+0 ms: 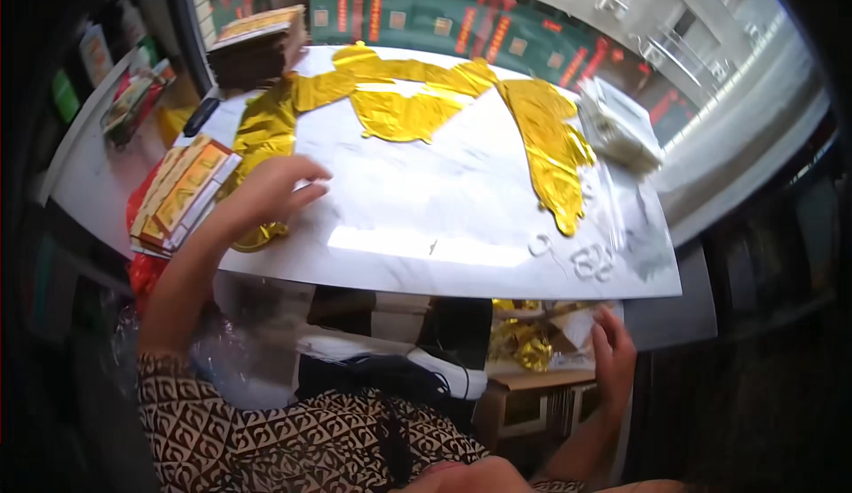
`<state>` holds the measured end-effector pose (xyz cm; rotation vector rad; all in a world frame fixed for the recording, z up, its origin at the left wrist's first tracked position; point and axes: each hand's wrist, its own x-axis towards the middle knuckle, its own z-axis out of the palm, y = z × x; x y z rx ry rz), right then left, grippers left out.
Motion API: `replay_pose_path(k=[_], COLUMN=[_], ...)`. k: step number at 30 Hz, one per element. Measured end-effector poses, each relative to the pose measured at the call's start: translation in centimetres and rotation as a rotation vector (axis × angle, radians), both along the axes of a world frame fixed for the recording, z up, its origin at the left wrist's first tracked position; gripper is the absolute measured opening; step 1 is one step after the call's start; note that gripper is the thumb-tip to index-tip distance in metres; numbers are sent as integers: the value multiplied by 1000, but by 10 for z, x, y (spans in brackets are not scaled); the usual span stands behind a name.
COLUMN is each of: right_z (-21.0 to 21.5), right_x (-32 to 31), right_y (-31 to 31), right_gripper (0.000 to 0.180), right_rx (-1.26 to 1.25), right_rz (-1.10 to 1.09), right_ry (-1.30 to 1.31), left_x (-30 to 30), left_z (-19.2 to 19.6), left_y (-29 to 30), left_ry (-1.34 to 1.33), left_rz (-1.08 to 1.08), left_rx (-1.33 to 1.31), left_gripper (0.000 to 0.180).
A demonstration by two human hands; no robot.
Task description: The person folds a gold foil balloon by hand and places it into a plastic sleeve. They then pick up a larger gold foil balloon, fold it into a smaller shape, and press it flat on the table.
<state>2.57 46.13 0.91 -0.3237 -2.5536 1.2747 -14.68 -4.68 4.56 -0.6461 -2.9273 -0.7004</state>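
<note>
Flat gold foil balloons lie across the white marbled table (426,191). One group (408,107) spans the far middle, and another balloon (546,151) hangs down the right side. A further gold balloon (266,129) is at the left, partly covered by my left arm. My left hand (282,189) hovers over or rests by its edge, thumb and fingers apart with nothing between them. Below the table's front edge at the right, my right hand (614,351) is beside an open cardboard box (537,379) holding crumpled gold foil (532,348). Its fingers point upward, slightly apart, with nothing visibly held.
A stack of printed orange-and-white packs (182,196) stands at the left edge. Behind it are a black elongated object (202,117) and a brown box (257,47). A plastic-wrapped white stack (619,120) sits at the far right. Pale curled loops (590,262) lie near the front right corner.
</note>
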Motion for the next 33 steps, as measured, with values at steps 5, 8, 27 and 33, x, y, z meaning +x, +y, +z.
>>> replay_pose_path(k=[5, 8, 27, 33], right_z=[20, -7, -4, -6], right_x=[-178, -287, -430, -437], right_y=[-149, -206, -254, -253], right_gripper=[33, 32, 23, 31], right_rx=[563, 865, -187, -514], right_rz=[794, 880, 715, 661], right_ry=[435, 819, -512, -658], left_x=[-96, -134, -186, -172], left_z=[-39, -52, -29, -41], left_y=[13, 42, 25, 52], left_ry=[55, 122, -245, 710], left_rz=[-41, -62, 50, -204], left_rx=[-139, -122, 201, 30], left_gripper=[49, 60, 41, 41])
